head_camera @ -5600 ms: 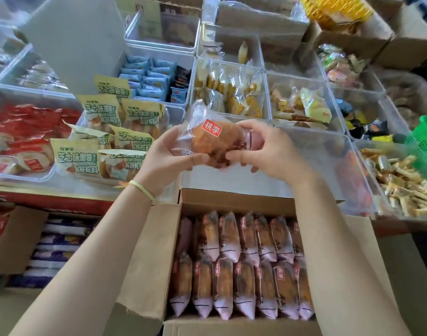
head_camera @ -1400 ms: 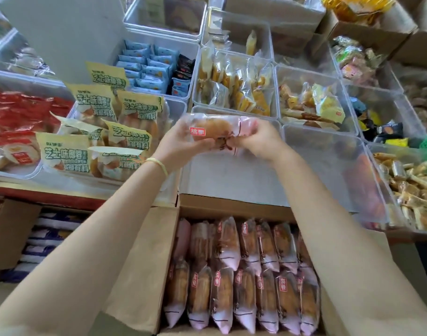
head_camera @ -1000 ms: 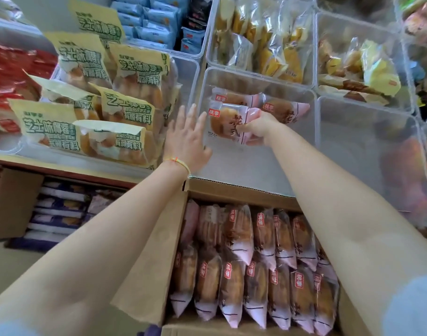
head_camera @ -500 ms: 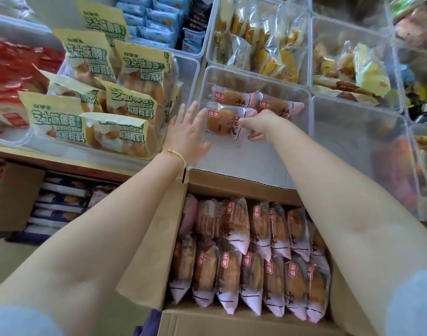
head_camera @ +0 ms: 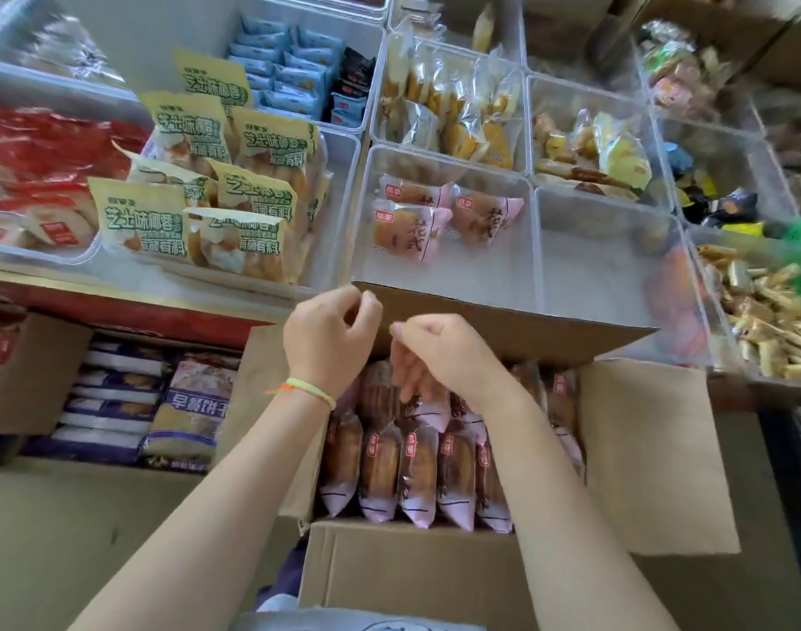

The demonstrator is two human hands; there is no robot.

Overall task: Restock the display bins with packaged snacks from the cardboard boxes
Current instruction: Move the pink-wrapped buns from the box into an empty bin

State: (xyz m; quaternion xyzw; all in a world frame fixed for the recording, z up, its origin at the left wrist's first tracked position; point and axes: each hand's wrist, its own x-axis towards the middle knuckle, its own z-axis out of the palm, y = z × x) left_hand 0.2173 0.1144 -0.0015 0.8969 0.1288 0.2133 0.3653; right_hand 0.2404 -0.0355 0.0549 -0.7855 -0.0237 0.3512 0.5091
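Note:
An open cardboard box [head_camera: 653,453] below the shelf holds rows of pink-and-clear pastry packets [head_camera: 417,475] standing on end. Above it, a clear display bin [head_camera: 453,275] has three of the same packets [head_camera: 408,230] lying at its back. Both my hands hover over the far end of the box. My left hand [head_camera: 330,343] is loosely curled beside the rear flap and holds nothing. The fingers of my right hand [head_camera: 439,357] point down and reach the tops of the back-row packets; no grip shows.
Neighbouring bins hold yellow-green labelled bags [head_camera: 184,207], red packets [head_camera: 48,161], blue packets [head_camera: 285,70] and yellow pastries [head_camera: 453,111]. The clear bin [head_camera: 612,266] to the right has nothing in it. Another carton [head_camera: 34,371] with purple packs stands to the left.
My right hand let go of a packet in the clear bin, leaving three there. Both hands drew back from the bin and came down over the box.

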